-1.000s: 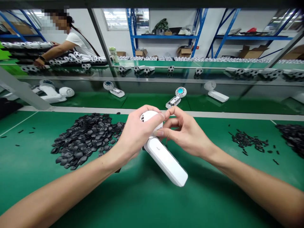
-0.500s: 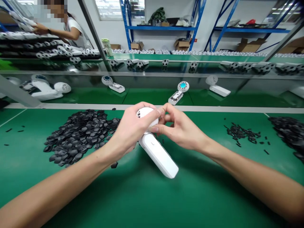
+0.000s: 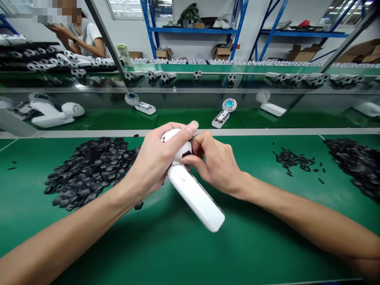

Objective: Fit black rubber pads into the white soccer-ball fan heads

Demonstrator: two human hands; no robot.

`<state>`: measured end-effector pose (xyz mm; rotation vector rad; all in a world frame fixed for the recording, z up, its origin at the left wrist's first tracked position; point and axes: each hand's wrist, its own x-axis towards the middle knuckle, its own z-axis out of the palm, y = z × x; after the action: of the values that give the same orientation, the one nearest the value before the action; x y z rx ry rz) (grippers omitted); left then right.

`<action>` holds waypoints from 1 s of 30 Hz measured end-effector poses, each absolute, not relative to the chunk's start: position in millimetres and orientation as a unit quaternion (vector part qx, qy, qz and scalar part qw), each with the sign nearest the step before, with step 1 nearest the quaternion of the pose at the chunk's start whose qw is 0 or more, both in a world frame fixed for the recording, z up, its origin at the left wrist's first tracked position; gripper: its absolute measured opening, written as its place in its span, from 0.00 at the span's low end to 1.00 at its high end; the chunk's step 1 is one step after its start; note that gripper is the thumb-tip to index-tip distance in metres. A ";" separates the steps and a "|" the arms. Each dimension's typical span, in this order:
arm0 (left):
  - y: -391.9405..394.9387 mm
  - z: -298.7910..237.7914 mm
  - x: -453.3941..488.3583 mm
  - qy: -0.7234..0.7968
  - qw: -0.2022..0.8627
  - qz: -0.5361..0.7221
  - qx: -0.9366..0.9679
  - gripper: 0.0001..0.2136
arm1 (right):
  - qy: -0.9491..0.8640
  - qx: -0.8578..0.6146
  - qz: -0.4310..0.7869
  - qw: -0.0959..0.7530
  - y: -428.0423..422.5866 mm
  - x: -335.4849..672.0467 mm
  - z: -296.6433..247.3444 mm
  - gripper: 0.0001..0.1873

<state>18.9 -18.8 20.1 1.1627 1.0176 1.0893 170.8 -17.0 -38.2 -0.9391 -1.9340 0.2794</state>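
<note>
A white handheld fan lies across my grip, its long white handle [image 3: 194,198] angled down to the lower right. Its round head, a football-patterned ball [image 3: 185,149], shows a black patch on white. My left hand [image 3: 157,158] wraps the head from the left. My right hand [image 3: 215,164] presses its fingers against the head's right side, hiding part of it. On the green mat, a large heap of black patches [image 3: 89,172] lies left of my hands, and a small black piece [image 3: 138,206] sits just below my left wrist.
A second heap of black patches [image 3: 354,168] and scattered black strips [image 3: 293,160] lie to the right. Beyond a grey rail, fans rest on a lower green belt. A co-worker [image 3: 83,37] stands at upper left near stacked fans, with blue shelving behind.
The fan head has rotated in my hands, now showing a black patch. My right fingers have closed in around it. The whole scene has shifted upward and left in view.
</note>
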 end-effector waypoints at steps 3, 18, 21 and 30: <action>-16.3 31.3 14.1 0.426 0.551 0.473 0.540 0.18 | -0.781 -0.376 0.132 0.481 -10.3 175.3 -35.0 0.23; -18.9 42.6 -13.2 0.355 0.255 0.361 0.824 0.04 | -0.892 -0.402 0.140 0.150 17.7 192.8 -45.4 0.05; -29.1 20.8 6.4 0.315 0.247 0.363 0.842 0.04 | -0.909 -0.381 0.110 0.130 12.0 188.2 -44.0 0.08; -21.5 9.0 3.3 0.400 0.271 0.443 0.756 0.01 | -0.945 -0.321 0.015 0.058 11.3 178.5 -56.4 0.13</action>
<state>3.3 -21.5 9.0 2.0352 1.0771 1.1921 178.5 11.3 -56.4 -0.9717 -2.8648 0.0459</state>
